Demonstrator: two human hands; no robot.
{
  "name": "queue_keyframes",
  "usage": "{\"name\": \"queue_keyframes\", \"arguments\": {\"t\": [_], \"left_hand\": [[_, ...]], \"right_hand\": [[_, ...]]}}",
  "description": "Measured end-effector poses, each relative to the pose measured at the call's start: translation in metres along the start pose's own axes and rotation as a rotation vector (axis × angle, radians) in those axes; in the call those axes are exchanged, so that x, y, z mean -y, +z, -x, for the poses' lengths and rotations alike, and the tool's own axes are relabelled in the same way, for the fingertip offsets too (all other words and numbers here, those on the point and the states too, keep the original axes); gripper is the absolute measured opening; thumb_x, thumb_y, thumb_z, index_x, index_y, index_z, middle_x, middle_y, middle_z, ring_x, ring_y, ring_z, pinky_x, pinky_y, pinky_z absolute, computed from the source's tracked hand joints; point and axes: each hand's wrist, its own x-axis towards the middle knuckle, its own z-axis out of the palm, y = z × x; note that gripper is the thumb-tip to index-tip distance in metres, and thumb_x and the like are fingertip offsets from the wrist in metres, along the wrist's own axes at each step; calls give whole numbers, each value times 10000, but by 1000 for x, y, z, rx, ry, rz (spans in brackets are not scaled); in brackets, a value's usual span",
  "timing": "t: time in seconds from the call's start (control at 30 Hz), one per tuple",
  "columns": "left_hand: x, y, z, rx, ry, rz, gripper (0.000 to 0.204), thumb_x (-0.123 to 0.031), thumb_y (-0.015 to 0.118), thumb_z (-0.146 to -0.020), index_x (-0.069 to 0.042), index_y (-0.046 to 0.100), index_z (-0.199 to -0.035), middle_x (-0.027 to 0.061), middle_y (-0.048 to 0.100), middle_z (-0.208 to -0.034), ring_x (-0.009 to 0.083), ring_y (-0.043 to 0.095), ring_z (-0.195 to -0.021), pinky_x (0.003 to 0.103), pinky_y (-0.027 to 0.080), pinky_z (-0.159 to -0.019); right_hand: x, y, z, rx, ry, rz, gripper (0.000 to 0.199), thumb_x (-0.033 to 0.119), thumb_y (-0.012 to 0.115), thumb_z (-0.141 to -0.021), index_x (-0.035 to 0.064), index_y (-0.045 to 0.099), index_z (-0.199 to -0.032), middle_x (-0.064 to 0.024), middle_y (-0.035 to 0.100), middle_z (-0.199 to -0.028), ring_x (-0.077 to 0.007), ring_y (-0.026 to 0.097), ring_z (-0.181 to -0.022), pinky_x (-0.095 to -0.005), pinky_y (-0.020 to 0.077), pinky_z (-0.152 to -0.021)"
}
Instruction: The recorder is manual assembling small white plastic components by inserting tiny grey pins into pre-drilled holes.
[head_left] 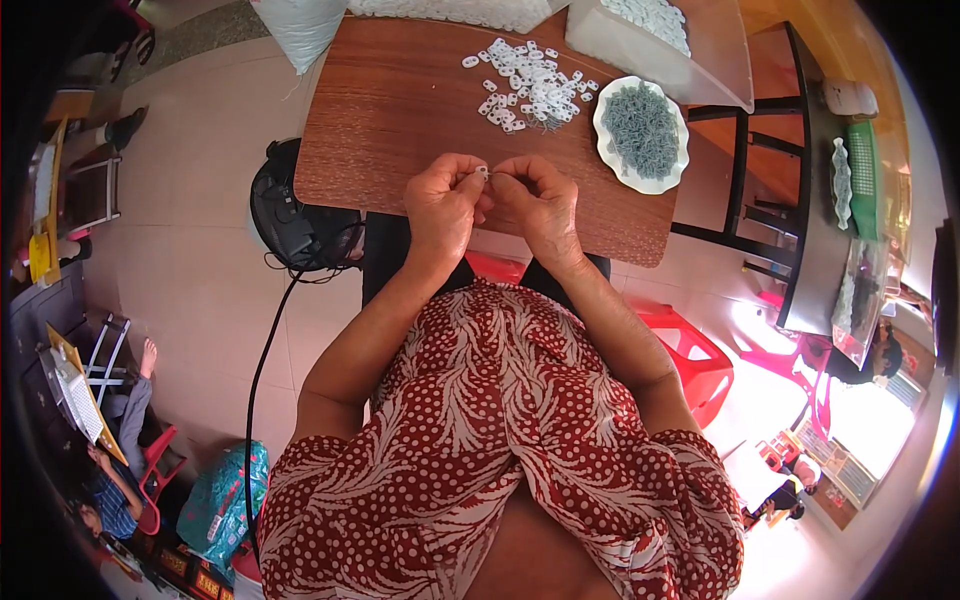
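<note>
Above the near edge of the brown table [390,130], my two hands meet fingertip to fingertip. Between thumb and forefinger, my left hand [442,205] pinches a small white plastic piece [482,172]. My right hand [540,205] is closed in a pinch right beside that piece; whatever its fingertips hold is too small to make out. Beyond the hands lies a loose pile of small white plastic pieces [535,85] with holes in them. To the right of the pile, a white scalloped plate [603,135] holds a heap of small grey pieces [641,130].
A translucent bin [640,50] of small pale parts stands at the table's far right, with a white sack [303,30] at the far left. A black bag [290,215] with a cable sits on the floor at left. Red stools [690,360] stand nearby; other people sit farther off.
</note>
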Motion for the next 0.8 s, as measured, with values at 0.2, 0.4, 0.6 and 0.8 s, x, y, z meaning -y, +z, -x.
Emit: {"name": "queue_keyframes", "arguments": {"t": [0.2, 0.4, 0.6, 0.8], "left_hand": [[-2, 0, 1, 5, -7, -7, 58, -9, 546, -836, 12, 597, -854, 29, 591, -696, 68, 534, -524, 195, 416, -429], [-5, -1, 1, 1, -21, -24, 62, -8, 545, -831, 8, 599, -856, 25, 591, -695, 67, 539, -527, 193, 421, -428], [-5, -3, 2, 16, -40, -16, 68, -13, 545, -829, 8, 602, -859, 26, 594, -695, 69, 545, -529, 195, 425, -429], [-4, -3, 4, 9, -29, -30, 69, -14, 545, -830, 10, 601, -862, 29, 594, -687, 70, 544, -524, 197, 426, -430]], "right_hand": [[2, -2, 1, 9, 113, -124, 95, 72, 582, -840, -17, 580, -874, -37, 606, -789, -63, 545, -683, -200, 473, -607], [6, -1, 1, 26, 70, -63, 101, 74, 585, -838, -19, 581, -877, -35, 608, -801, -62, 544, -702, -199, 468, -638], [9, 0, 3, 17, 76, -84, 94, 52, 589, -831, -23, 583, -888, -39, 612, -809, -65, 552, -713, -205, 476, -637], [9, 0, 5, 28, 81, -108, 84, 32, 589, -828, -25, 582, -888, -39, 613, -809, -67, 557, -713, -205, 486, -641]]}}
